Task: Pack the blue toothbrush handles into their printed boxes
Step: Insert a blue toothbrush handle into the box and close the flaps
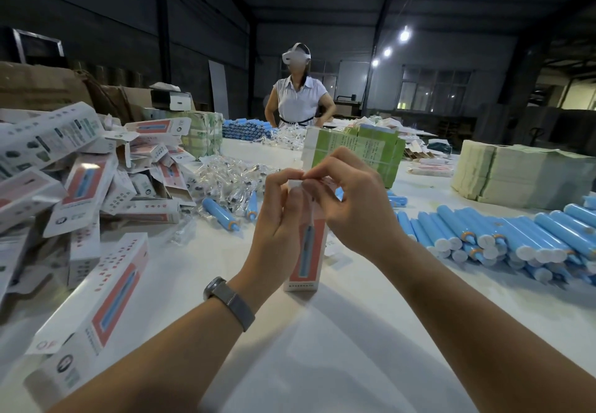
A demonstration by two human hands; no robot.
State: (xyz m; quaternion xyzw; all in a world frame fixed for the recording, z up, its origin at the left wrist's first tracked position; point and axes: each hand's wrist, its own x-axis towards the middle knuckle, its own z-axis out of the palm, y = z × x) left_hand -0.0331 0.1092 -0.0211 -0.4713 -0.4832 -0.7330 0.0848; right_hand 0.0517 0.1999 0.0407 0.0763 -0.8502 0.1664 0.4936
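Observation:
A white printed box (308, 251) with a red panel and a blue handle picture stands upright on the white table (322, 348). My left hand (277, 216) grips its upper part from the left. My right hand (348, 200) pinches the top flap of the same box with its fingertips. A large pile of blue toothbrush handles (516, 235) with white end caps lies on the right. Two loose blue handles (222, 214) lie left of my hands. Whether a handle is inside the held box is hidden.
A heap of printed boxes (80, 187) fills the left side, one closed box (96, 312) lying nearest. Clear plastic bags (232, 174) lie behind my hands. Stacks of green-printed sheets (354, 151) and pale sheets (516, 174) stand further back. A person (298, 96) stands across the table.

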